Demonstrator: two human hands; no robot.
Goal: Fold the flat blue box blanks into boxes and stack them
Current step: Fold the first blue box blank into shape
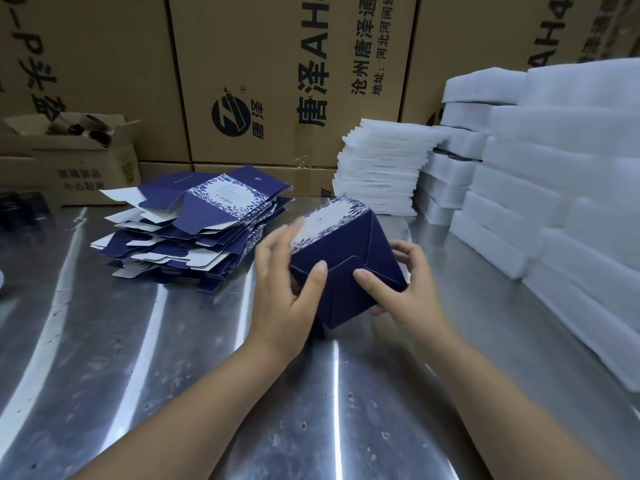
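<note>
While left hand (284, 289) and right hand (408, 289) clasp the blue box (346, 245), thumbs pressing its folded end

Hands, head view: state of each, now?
Left hand: grips the blue box, thumb pressing its end.
Right hand: grips the blue box too, thumb pressing its end.

Scuffed, shiny metal tabletop (173, 358); matt blue card box (349, 261) and flat blanks (194, 230); brown corrugated cartons (270, 81); soft white foam sheets (381, 168).
</note>
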